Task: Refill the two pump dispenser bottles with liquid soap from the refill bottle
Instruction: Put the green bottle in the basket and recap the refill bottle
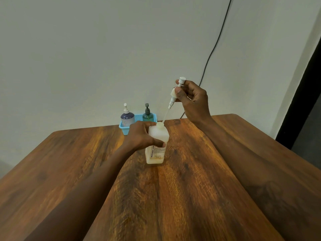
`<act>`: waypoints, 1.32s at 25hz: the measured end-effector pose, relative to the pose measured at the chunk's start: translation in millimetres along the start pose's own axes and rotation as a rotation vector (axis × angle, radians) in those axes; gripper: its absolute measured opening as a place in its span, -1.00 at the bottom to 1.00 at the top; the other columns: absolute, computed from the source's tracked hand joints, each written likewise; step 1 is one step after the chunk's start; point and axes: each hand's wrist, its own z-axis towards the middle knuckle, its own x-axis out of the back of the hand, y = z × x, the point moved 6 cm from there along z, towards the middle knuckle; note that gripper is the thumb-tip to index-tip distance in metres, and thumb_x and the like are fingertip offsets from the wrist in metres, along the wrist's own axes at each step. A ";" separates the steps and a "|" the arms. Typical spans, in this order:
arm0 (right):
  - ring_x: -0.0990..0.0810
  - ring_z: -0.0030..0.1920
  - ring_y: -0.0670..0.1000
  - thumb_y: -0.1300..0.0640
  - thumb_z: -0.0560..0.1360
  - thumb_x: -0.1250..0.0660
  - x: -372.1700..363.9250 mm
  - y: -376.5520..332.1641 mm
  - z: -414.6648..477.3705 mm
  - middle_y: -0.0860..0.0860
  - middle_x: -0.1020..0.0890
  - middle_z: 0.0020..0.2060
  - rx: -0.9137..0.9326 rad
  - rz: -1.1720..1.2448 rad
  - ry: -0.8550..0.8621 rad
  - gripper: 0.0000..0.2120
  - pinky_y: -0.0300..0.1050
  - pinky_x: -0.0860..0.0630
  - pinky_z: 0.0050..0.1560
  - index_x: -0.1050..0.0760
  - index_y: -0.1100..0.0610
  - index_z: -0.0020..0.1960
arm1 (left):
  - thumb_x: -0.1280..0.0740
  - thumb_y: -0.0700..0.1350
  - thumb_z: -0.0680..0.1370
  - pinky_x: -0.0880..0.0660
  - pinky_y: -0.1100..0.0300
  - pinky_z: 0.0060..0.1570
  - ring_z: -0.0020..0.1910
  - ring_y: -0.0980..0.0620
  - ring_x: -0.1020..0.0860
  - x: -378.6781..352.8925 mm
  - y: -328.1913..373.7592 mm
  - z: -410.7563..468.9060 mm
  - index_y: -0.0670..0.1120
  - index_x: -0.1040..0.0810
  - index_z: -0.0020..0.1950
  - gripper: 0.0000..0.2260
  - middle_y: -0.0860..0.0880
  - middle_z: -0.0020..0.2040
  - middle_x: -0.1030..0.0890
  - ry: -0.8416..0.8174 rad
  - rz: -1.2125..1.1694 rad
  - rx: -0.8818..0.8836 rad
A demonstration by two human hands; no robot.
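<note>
A white translucent refill bottle stands upright on the wooden table, and my left hand grips its upper body. My right hand holds the bottle's white pump head lifted up and tilted; its thin dip tube still reaches into the open neck. Behind, a blue basket at the table's far edge holds two pump dispenser bottles: a dark blue one with a white pump on the left and a teal one with a dark pump on the right.
A pale wall rises right behind the table. A black cable hangs down the wall at the right. A dark door frame stands past the table's right edge.
</note>
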 end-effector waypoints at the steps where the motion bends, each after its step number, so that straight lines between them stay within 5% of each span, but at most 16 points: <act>1: -0.68 0.06 -0.12 0.18 0.62 -0.36 -3.4 1.5 -2.1 -0.11 -0.68 0.02 -0.005 -0.019 -0.020 -0.74 -0.08 -0.68 0.01 -0.57 0.15 0.30 | -0.68 0.08 0.27 -0.66 0.11 0.04 0.13 0.02 -0.65 0.3 4.0 0.5 -0.04 -0.55 0.42 -0.24 0.00 0.27 -0.65 0.012 -0.019 -0.014; 5: -0.68 0.09 -0.02 0.16 0.61 -0.37 -13.7 7.4 -8.6 0.04 -0.70 0.06 -0.021 -0.056 -0.124 -0.71 -0.01 -0.69 0.03 -0.57 0.16 0.32 | -0.67 0.12 0.27 -0.67 0.19 -0.05 0.04 0.08 -0.68 3.9 25.8 0.6 -0.03 -0.62 0.32 -0.33 0.06 0.18 -0.68 0.060 -0.078 -0.105; 13: -0.68 0.03 -0.14 0.00 0.61 -0.37 -14.8 15.7 -23.1 -0.11 -0.72 0.04 -0.091 -0.211 -0.295 -0.78 0.00 -0.68 0.07 -0.65 0.03 0.21 | -0.68 0.17 0.22 -0.70 0.11 -0.04 -0.04 0.10 -0.72 11.8 47.9 4.5 -0.02 -0.67 0.25 -0.35 0.06 0.12 -0.73 0.161 -0.171 -0.153; 17: -0.69 0.11 -0.13 0.09 0.50 -0.51 -4.6 21.0 -24.7 -0.01 -0.70 0.17 -0.175 -0.188 -0.402 -0.56 -0.07 -0.66 0.13 -0.57 0.14 0.35 | -0.69 0.11 0.24 -0.66 0.28 -0.13 -0.06 0.17 -0.70 5.3 46.6 4.1 -0.01 -0.64 0.30 -0.34 0.10 0.12 -0.71 0.158 -0.218 -0.142; 24: -0.74 -0.04 -0.05 0.05 0.29 -0.67 10.8 25.2 -21.7 0.00 -0.75 -0.03 -0.264 -0.193 -0.308 -0.57 0.01 -0.70 -0.02 -0.61 0.11 0.07 | -0.69 0.10 0.23 -0.70 0.10 -0.06 -0.05 0.14 -0.72 -5.1 53.8 4.0 -0.01 -0.68 0.25 -0.38 0.07 0.10 -0.74 0.098 -0.249 -0.169; 29: -0.74 0.01 0.02 -0.03 0.40 -0.59 14.8 30.3 -21.9 0.05 -0.75 0.01 -0.387 -0.167 -0.390 -0.58 0.11 -0.68 0.08 -0.59 0.10 0.16 | -0.68 0.19 0.19 -0.70 0.14 -0.08 -0.07 0.13 -0.72 -7.5 53.8 5.3 -0.03 -0.69 0.22 -0.35 0.04 0.11 -0.74 0.161 -0.187 -0.155; 33: -0.70 -0.14 -0.07 -0.15 0.26 -0.66 19.2 22.8 -20.0 -0.04 -0.72 -0.16 -0.286 -0.359 -0.248 -0.54 -0.06 -0.68 -0.09 -0.60 0.10 -0.04 | -0.66 0.22 0.22 -0.69 0.18 -0.11 -0.11 0.14 -0.70 -8.8 58.9 1.3 -0.02 -0.71 0.16 -0.41 0.03 0.07 -0.74 0.223 -0.119 -0.179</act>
